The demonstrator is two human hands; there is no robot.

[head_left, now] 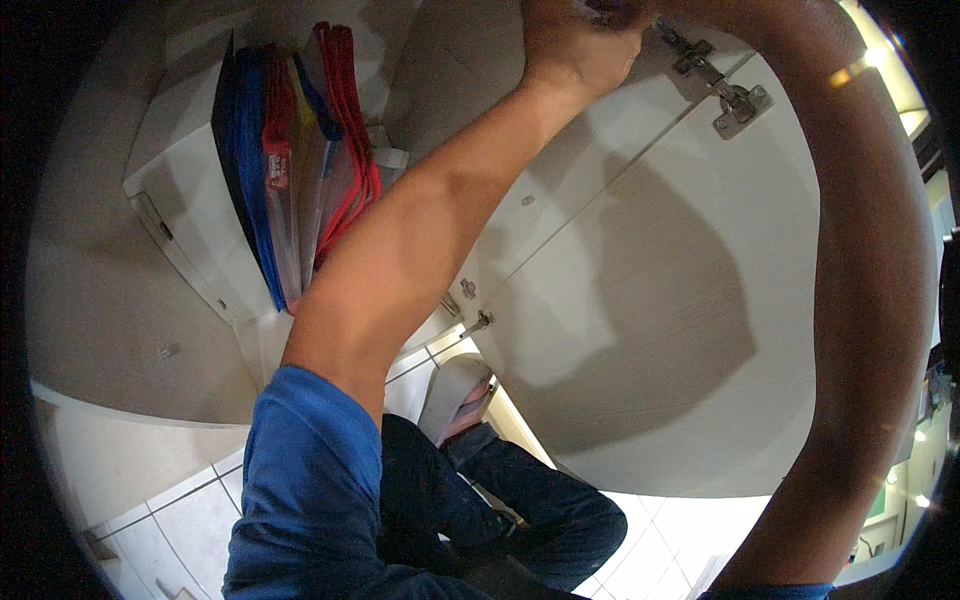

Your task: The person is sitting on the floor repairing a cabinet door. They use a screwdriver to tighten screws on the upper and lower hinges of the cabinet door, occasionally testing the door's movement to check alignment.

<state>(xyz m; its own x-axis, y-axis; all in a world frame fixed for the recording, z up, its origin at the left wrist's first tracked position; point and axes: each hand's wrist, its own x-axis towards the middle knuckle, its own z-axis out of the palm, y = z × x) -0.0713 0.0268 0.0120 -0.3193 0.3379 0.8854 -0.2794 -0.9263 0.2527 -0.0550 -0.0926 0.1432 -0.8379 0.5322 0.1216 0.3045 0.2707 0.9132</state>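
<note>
At the top edge, my left hand is closed, near a dark object that I cannot make out and that is cut off by the picture's edge. My right forearm rises along the right side and bends toward my left hand; its hand is mostly cut off, so its fingers are hidden. Just beside and below my hands is a metal cabinet hinge on a pale door panel, with a smaller fitting lower down.
Inside the cabinet at left, blue, red, yellow and clear plastic folders stand beside a white box-like piece. Below are my crossed legs in dark trousers, a foot in a pale slipper and white floor tiles.
</note>
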